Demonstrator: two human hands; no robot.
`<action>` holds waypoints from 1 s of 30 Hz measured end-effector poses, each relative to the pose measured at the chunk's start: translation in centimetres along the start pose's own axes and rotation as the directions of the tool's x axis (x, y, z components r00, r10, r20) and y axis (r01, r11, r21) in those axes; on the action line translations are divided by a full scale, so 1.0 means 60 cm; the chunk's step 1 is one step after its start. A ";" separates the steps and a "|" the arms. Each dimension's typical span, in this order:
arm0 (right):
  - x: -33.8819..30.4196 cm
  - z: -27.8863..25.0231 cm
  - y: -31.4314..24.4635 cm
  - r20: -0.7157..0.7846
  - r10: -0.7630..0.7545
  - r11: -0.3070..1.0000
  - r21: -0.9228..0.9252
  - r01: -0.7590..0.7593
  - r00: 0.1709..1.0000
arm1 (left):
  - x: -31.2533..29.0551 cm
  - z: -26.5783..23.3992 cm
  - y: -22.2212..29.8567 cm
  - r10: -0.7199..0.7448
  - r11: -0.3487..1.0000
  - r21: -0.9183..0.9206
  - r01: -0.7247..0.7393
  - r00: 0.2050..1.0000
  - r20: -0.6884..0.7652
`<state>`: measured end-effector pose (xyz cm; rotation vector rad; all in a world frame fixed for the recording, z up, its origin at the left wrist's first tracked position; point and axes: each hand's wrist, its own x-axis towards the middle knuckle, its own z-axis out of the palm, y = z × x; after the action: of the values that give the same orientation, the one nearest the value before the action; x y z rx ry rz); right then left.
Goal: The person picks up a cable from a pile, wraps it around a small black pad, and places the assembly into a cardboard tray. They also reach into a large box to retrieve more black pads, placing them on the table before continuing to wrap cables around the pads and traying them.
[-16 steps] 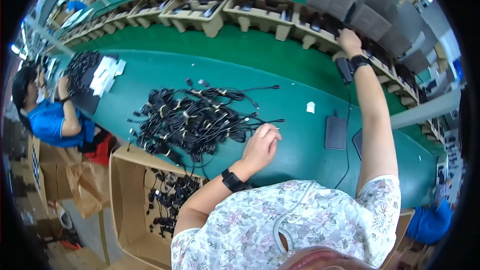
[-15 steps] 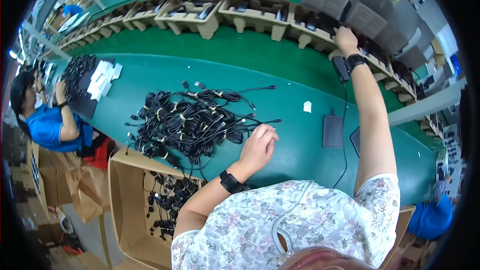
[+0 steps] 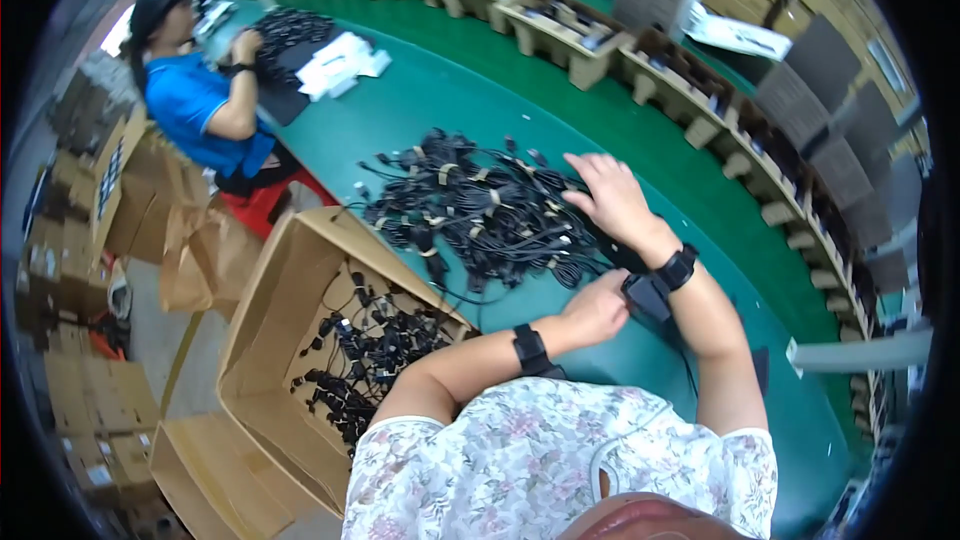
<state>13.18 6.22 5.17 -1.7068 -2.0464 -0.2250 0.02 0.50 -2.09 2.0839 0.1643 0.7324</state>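
- The right hand (image 3: 610, 195) is released, fingers fanned out palm down over the right end of the cable pile; nothing shows in its grasp.
- The left hand (image 3: 598, 308) is half curled just beside that same end, nearer the bench's near edge; whether its fingertips pinch anything, I cannot tell.
- A black wristband (image 3: 678, 268) circles the right wrist, with a small black box (image 3: 648, 297) next to it, close above the left hand; a second black band (image 3: 531, 348) is on the left wrist.
- The cable pile (image 3: 470, 205), black leads bundled with pale ties, lies on the green bench (image 3: 440, 90) between its near and far edges, and a few leads trail toward the near edge.
- Against the near edge, left of the person, stands an open carton (image 3: 285, 290) with more black cables (image 3: 385, 330) inside.
- Toward the bench's left end are white pieces (image 3: 345, 65) and another dark heap (image 3: 290, 35), where a co-worker (image 3: 190, 100) in a blue shirt reaches in.
- Beyond the far edge runs a row of moulded brown trays (image 3: 560, 45), with grey boards (image 3: 835, 175) behind them at the right.
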 end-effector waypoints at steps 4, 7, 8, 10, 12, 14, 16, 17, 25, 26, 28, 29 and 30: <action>-0.024 0.059 0.027 0.351 0.314 0.918 0.124 -0.376 0.882 | -0.005 0.020 -0.008 -0.009 0.999 -0.053 0.010 1.000 0.021; -0.019 0.025 -0.003 0.445 0.394 0.883 0.059 -0.465 0.804 | -0.008 0.012 -0.002 0.014 0.999 -0.034 -0.017 0.996 -0.091; -0.030 0.017 0.001 0.424 0.370 0.905 0.036 -0.423 0.827 | -0.008 0.012 0.000 0.030 0.998 -0.043 -0.036 0.992 -0.121; -0.060 -0.003 0.002 0.348 0.382 0.907 0.035 -0.419 0.856 | -0.007 0.012 -0.006 0.031 0.998 -0.043 -0.035 0.996 -0.079; -0.100 -0.026 0.011 0.255 0.382 0.924 -0.077 -0.375 0.888 | -0.003 0.012 -0.012 0.028 0.997 -0.069 -0.025 0.998 0.053; -0.114 -0.067 -0.011 0.332 0.411 0.911 -0.176 -0.372 0.849 | -0.006 0.007 -0.016 0.025 0.998 -0.062 -0.024 0.999 0.022; -0.145 -0.100 -0.021 0.384 0.469 0.880 -0.284 -0.381 0.796 | -0.005 0.007 -0.011 0.045 0.997 -0.071 -0.044 0.999 0.010; -0.165 -0.109 -0.019 0.420 0.509 0.858 -0.309 -0.409 0.751 | -0.005 0.007 -0.009 0.049 0.997 -0.065 -0.048 0.999 0.009; -0.184 -0.195 -0.086 0.195 0.217 0.962 -0.209 -0.176 0.957 | -0.008 0.019 -0.013 -0.027 0.997 -0.076 0.024 0.999 -0.027; -0.179 -0.203 -0.099 0.151 0.089 0.960 -0.275 -0.044 0.985 | -0.007 0.020 -0.013 -0.072 0.992 -0.099 0.072 0.997 0.000; -0.176 -0.209 -0.107 0.076 0.058 0.968 -0.249 -0.037 0.995 | 0.001 0.016 -0.012 -0.152 0.978 -0.134 0.158 0.987 0.055; -0.174 -0.210 -0.110 0.009 0.031 0.975 -0.221 -0.028 0.999 | 0.003 0.015 -0.010 -0.151 0.980 -0.127 0.156 0.987 0.048; -0.173 -0.210 -0.113 -0.061 0.003 0.981 -0.192 -0.015 0.998 | 0.006 0.008 0.002 0.025 0.988 -0.154 0.002 0.986 0.168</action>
<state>11.01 -9.58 12.74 -1.7978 -2.0282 -0.4803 0.57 0.23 -2.08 1.9892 0.0009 0.5536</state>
